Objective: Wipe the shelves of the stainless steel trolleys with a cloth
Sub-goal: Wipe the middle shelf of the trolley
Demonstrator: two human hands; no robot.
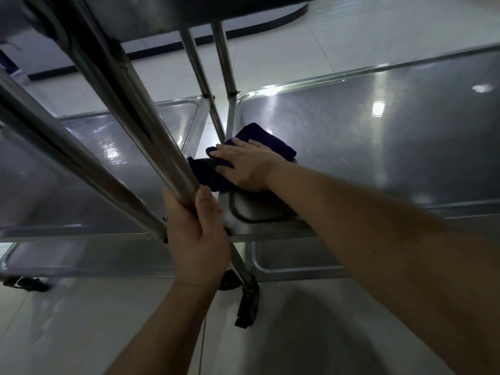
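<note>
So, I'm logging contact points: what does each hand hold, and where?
The left hand grips the trolley's upright post near its lower end. The right hand presses flat on the dark cloth, on the middle shelf.

i can read no text, label, brand or number anywhere in this view from my head camera.

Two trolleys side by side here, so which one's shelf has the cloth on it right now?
The right-hand trolley's middle shelf: the right hand presses the dark cloth at its near-left corner. The left trolley's shelf is bare.
</note>
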